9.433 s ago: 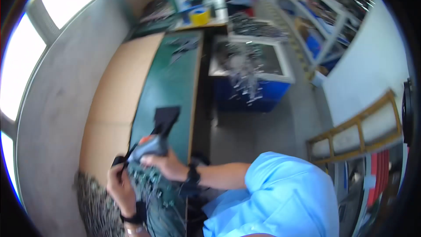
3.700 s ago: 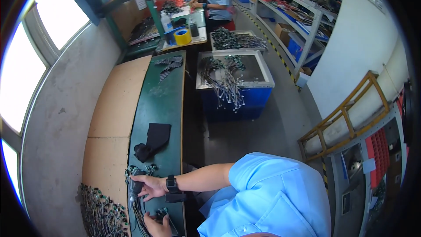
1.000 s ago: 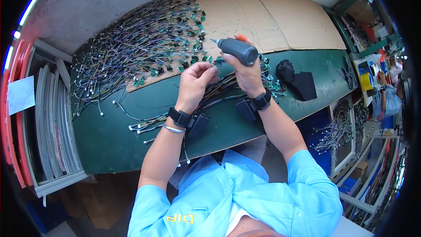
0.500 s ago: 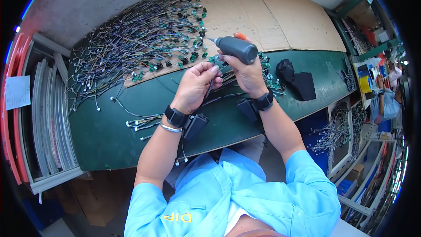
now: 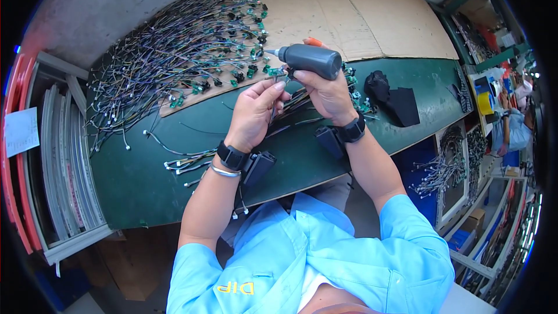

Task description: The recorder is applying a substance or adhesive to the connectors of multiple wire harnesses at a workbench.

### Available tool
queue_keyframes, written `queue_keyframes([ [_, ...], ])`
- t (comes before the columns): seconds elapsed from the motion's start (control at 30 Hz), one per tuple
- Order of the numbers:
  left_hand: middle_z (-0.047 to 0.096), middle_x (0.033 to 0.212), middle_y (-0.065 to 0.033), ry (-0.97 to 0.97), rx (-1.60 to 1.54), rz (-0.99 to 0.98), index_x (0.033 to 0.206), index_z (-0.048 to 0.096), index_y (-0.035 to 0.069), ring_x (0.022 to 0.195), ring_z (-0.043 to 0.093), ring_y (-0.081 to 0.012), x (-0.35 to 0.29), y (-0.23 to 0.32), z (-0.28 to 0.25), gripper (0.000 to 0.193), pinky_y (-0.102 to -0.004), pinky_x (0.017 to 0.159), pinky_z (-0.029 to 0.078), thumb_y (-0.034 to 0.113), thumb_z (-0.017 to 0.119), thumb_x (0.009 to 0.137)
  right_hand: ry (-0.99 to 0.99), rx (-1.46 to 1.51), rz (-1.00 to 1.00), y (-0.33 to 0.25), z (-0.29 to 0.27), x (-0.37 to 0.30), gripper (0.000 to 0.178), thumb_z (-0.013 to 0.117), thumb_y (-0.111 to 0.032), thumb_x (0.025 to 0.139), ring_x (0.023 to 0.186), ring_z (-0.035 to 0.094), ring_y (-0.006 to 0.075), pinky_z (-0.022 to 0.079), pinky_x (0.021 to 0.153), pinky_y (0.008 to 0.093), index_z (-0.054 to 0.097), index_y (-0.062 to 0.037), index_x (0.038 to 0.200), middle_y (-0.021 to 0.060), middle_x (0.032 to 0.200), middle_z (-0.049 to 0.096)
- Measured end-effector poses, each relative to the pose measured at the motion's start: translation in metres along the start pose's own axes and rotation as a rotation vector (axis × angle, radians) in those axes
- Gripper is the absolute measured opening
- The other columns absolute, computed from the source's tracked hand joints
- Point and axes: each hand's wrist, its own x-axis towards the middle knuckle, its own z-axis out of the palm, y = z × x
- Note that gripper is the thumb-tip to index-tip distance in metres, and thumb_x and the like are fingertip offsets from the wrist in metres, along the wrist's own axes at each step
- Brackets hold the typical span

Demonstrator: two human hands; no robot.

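My right hand (image 5: 330,97) is wrapped around a dark grey squeeze bottle (image 5: 314,61), which lies nearly level with its thin nozzle pointing left. An orange piece (image 5: 314,42) shows at a fingertip behind the bottle. Between thumb and fingers, my left hand (image 5: 254,111) pinches a wire cable; a small green circuit board (image 5: 274,72) sits at the cable's upper end, just below the nozzle. Whether the right fingertips also touch the board is hidden. More cables with green boards (image 5: 360,104) lie beside and behind my right hand, partly covered by it.
Wired boards (image 5: 192,40) lie in a dense heap on cardboard (image 5: 325,11) at the far left of the green table (image 5: 139,192). Loose cables with white plugs (image 5: 186,164) rest left of my wrist. A black cloth (image 5: 401,104) lies right. A rack of panels (image 5: 75,163) borders the left.
The bottle has shifted slightly left and its nozzle now reaches over the board. Both hands have moved a little left, and the board with them.
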Motion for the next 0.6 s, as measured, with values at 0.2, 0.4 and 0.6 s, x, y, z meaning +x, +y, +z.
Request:
queue_keyframes([
  [0.2, 0.061, 0.074, -0.0013, 0.021, 0.085, 0.039, 0.094, 0.061, 0.001, 0.06, 0.051, -0.0048, -0.002, -0.005, 0.003, 0.015, -0.0173, 0.056, 0.041, 0.013, 0.062, 0.085, -0.029, -0.044, 0.061, -0.012, 0.003, 0.0, 0.063, 0.06, 0.011, 0.075, 0.107, 0.054, 0.0206, 0.046, 0.091, 0.0338, 0.036, -0.005, 0.13, 0.0131, 0.118, 0.052],
  [0.4, 0.062, 0.076, -0.0036, 0.101, 0.189, 0.215, 0.092, 0.061, -0.001, 0.063, 0.052, -0.0059, -0.002, -0.007, 0.006, 0.014, -0.0177, 0.058, 0.041, 0.011, 0.062, 0.085, 0.088, -0.569, -0.369, -0.006, -0.001, -0.002, 0.051, 0.064, -0.001, 0.077, 0.104, 0.055, 0.0234, 0.046, 0.089, 0.0354, 0.04, -0.0023, 0.122, 0.0135, 0.112, 0.054],
  [0.6, 0.063, 0.074, -0.0047, 0.226, 0.22, 0.311, 0.091, 0.061, -0.003, 0.06, 0.051, -0.0056, 0.0, -0.008, -0.002, 0.016, -0.0176, 0.056, 0.041, 0.012, 0.063, 0.084, 0.085, -0.416, -0.745, -0.01, 0.0, -0.016, 0.05, 0.068, -0.025, 0.077, 0.097, 0.055, 0.0253, 0.046, 0.085, 0.038, 0.045, -0.0007, 0.114, 0.0144, 0.106, 0.055],
])
